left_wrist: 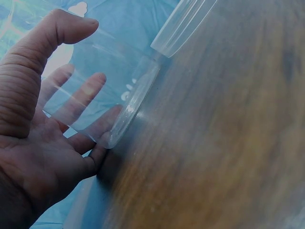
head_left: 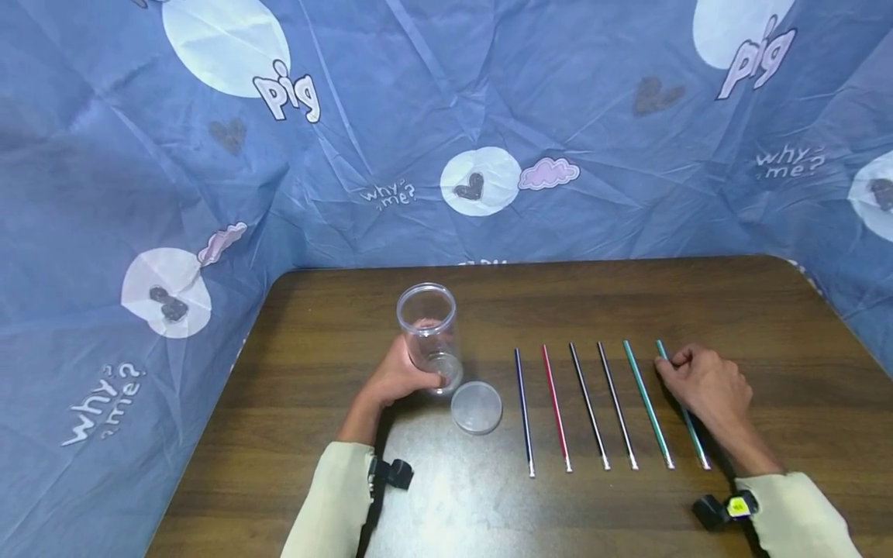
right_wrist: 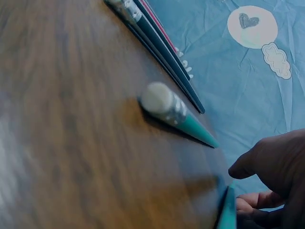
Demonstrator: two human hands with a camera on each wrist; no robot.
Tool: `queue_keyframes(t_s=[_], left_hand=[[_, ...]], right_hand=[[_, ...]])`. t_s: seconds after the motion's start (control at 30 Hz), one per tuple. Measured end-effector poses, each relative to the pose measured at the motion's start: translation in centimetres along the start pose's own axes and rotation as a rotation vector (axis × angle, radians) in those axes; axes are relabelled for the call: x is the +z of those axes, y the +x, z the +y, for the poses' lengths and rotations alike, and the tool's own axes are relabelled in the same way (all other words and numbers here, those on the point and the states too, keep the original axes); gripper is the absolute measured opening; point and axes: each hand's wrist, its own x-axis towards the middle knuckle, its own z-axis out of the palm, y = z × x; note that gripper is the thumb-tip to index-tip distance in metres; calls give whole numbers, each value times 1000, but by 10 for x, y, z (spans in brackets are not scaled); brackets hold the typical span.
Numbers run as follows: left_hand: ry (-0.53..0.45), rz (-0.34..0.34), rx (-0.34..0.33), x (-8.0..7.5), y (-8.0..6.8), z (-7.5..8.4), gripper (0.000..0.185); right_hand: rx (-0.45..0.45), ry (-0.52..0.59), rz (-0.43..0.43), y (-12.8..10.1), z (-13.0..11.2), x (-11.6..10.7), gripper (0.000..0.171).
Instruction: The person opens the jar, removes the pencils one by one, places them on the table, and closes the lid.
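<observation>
- so, from the head view: six pencils lie side by side on the brown counter [head_left: 698,310], all with their long axes running away from the person and their eraser ends nearest the body. the outermost one, the far-right teal pencil [head_left: 691,426], lies directly under the right hand [head_left: 705,387], whose curled fingers pinch it near its far tip. the second teal pencil [head_left: 647,403] is just beside it, then two dark ones, a red pencil [head_left: 556,407] and a blue pencil [head_left: 523,411].
- across the row, well apart from the right hand, the left hand [head_left: 398,380] is wrapped round the base of a clear jar [head_left: 429,333], which stands open-mouthed and a little tilted. its round clear lid [head_left: 477,406] lies flat just beside the jar, between it and the blue pencil. the right hand is plainly the nearer one to the pencils; the jar lies off to its left.
- next, the left wrist view: the left hand [left_wrist: 33,143] shows through the clear jar [left_wrist: 105,90], thumb over the top, fingers curled behind the wall, the base meeting the counter [left_wrist: 228,143].
- lastly, the right wrist view: the eraser end of the second teal pencil [right_wrist: 171,112] is close up, the other pencils behind it; the right hand [right_wrist: 276,176] is curled over the far-right teal pencil [right_wrist: 228,212] at the lower edge.
- all around, a creased blue printed cloth [head_left: 488,116] backs the counter on three sides.
</observation>
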Motion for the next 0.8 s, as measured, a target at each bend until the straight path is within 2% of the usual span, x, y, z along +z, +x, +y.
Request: queue_keyframes(t_s=[0.2,0.37,0.53,0.8], left_hand=[[2,5,4,0,0,1,77],[-2,-1,-14,1,-1,2,78],[26,2,-20,1,0,3,78],[5,5,-23,1,0,5,78]], right_hand=[[3,1,-26,-1,-5,-7,48],[-22,12,21,-5,-14,-13,47],[-112,28,83,-15,-31,-18,41],[-257,47,88,-27,-59,-25,36]])
